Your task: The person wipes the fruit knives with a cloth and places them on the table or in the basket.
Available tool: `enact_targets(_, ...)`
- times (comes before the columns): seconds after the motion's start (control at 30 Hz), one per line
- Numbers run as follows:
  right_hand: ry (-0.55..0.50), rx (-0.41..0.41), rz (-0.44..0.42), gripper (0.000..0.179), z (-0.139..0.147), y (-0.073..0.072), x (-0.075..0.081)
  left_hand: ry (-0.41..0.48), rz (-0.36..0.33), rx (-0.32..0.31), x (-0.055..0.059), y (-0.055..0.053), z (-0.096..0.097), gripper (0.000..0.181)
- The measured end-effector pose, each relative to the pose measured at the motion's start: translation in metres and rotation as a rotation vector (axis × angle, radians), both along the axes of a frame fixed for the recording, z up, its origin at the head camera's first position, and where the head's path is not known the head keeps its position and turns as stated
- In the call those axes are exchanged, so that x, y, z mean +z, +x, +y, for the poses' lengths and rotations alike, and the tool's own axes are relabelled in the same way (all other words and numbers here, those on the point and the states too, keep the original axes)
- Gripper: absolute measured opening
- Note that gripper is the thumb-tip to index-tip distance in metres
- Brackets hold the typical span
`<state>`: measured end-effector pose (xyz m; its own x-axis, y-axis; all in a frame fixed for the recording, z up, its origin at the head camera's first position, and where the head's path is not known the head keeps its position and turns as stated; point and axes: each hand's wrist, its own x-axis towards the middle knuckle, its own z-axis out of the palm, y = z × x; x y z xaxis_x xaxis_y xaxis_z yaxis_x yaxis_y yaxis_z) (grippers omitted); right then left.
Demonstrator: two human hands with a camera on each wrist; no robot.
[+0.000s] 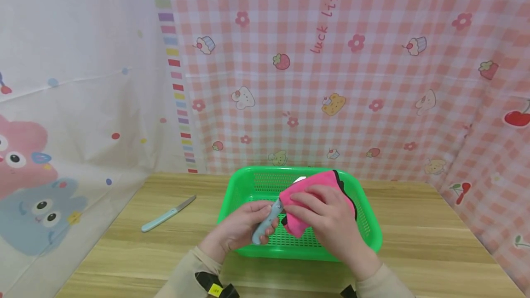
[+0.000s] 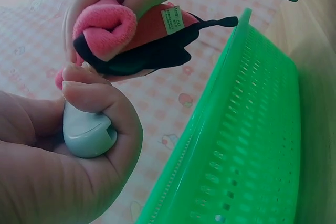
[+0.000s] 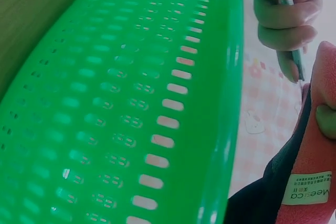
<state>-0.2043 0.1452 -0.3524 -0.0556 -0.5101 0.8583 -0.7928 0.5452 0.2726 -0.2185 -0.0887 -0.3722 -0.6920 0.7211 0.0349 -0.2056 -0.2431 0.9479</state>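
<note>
My left hand [image 1: 242, 224] grips the light blue handle of a knife [image 1: 267, 224], fingers curled around it, over the green basket [image 1: 225, 201]. A pink cloth [image 1: 312, 182] with black edging is folded over the blade, and a shiny tip shows past its far side. My right hand [image 1: 327, 217] holds the cloth around the blade, most of which is hidden. In the left wrist view the handle's rounded butt [image 2: 86, 137] pokes out of the left fist. A pale label [image 3: 308, 187] shows on the cloth in the right wrist view.
A second knife [image 1: 167, 215] with a light blue handle lies on the wooden table [image 1: 124, 252], left of the basket. A pink checked curtain [image 1: 306, 82] hangs behind the table, and a white patterned sheet [image 1: 83, 59] hangs at the left.
</note>
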Motion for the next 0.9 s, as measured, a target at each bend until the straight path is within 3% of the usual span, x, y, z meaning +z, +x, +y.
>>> enact_targets(0.33,0.038,-0.051,-0.04,0.04,0.002,-0.003,-0.006,-0.068,-0.023,0.044,0.005,0.002,0.003,0.03)
enact_targets(0.47,0.032,-0.066,-0.061,0.03,0.008,-0.007,-0.007,-0.084,-0.024,0.052,0.005,0.003,0.004,0.035)
enact_targets(0.73,-0.037,-0.087,-0.062,0.044,0.021,-0.015,-0.005,-0.082,-0.021,0.023,0.004,0.003,0.003,0.04)
enact_targets(0.9,-0.08,-0.097,-0.052,0.034,0.026,-0.019,-0.003,-0.075,-0.004,0.004,0.003,0.004,0.003,0.041)
